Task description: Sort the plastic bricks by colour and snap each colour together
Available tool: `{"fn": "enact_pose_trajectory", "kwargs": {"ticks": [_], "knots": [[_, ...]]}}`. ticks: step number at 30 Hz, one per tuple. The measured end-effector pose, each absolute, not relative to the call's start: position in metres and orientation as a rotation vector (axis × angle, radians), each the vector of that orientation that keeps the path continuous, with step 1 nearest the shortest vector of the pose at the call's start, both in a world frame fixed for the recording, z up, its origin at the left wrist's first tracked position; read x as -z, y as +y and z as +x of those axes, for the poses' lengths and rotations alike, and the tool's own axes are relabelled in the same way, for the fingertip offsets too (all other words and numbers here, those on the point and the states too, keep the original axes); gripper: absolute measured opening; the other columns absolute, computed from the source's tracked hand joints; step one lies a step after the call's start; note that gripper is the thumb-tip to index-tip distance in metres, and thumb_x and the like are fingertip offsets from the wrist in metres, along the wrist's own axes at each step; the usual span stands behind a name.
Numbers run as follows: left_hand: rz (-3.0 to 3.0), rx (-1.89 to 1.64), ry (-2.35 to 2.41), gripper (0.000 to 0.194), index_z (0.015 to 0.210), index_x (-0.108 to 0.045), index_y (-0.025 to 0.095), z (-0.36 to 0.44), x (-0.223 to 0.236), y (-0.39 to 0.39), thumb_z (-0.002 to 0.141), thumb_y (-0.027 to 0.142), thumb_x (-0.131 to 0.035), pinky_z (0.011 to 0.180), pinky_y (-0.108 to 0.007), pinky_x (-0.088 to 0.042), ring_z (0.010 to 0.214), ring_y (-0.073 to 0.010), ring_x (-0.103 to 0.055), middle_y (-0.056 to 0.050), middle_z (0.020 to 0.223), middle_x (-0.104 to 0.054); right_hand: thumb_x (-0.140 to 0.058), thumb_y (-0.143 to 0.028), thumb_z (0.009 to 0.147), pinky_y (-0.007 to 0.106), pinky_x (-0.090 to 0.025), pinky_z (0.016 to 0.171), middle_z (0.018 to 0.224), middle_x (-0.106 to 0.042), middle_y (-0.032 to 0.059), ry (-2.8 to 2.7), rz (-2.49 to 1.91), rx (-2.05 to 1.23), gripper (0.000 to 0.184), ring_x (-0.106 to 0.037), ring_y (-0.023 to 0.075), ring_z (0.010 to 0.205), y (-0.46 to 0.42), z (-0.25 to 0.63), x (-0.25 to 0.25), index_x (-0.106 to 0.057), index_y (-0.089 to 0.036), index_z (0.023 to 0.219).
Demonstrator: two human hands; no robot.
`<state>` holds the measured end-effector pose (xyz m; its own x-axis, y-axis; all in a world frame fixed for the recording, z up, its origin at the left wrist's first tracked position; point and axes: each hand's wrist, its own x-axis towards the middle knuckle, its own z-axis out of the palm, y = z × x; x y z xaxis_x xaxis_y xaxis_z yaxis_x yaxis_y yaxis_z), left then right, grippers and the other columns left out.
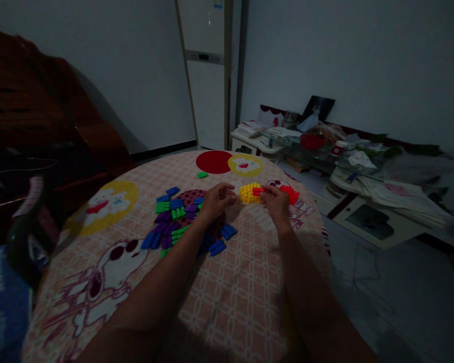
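Observation:
My right hand (276,201) pinches a red plastic block (257,191) between thumb and fingers, in front of or over a cluster of yellow plastic blocks (246,193). Just right of that hand is a group of red blocks (290,193). My left hand (218,200) hovers left of the yellow cluster, fingers curled but apart, with nothing visible in them. Left of my left forearm lies a loose pile of blue, green and purple blocks (170,222), partly hidden by the arm. One green block (202,175) lies alone farther back.
A patterned cloth covers the round table (227,302). A low glass-topped cabinet (325,164) at the right is crowded with papers, bags and a red bowl (311,141). A wooden bench (60,101) stands left; a tall white appliance (208,96) stands behind.

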<state>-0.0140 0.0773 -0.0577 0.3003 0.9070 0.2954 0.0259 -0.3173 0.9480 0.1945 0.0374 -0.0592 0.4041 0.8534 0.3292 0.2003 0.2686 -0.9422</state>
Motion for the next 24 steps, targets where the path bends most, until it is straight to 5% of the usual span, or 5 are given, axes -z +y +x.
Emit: {"fn": "enact_pose_trajectory", "kwargs": {"ticks": [8, 24], "knots": [[1.541, -1.258, 0.906, 0.038, 0.094, -0.065, 0.015, -0.026, 0.049, 0.084, 0.07, 0.042, -0.073, 0.07, -0.033, -0.058, 0.071, -0.0186, -0.069, -0.004, 0.079, -0.069, -0.056, -0.022, 0.07, 0.034, -0.051, 0.075, 0.079, -0.071, 0.0064, -1.207, -1.589, 0.153, 0.016, -0.062, 0.0201, 0.074, 0.026, 0.274, 0.064, -0.071, -0.018, 0.074], [1.422, -1.35, 0.958, 0.035, 0.091, -0.067, 0.012, -0.047, 0.032, 0.084, 0.068, 0.037, -0.076, 0.069, -0.035, -0.06, 0.068, -0.019, -0.071, -0.005, 0.076, -0.071, -0.051, -0.021, 0.083, 0.032, -0.042, 0.074, 0.086, -0.066, 0.0105, -1.332, -1.798, 0.397, 0.018, -0.056, 0.0215, 0.08, 0.035, 0.268, 0.077, -0.069, -0.017, 0.081]]}}
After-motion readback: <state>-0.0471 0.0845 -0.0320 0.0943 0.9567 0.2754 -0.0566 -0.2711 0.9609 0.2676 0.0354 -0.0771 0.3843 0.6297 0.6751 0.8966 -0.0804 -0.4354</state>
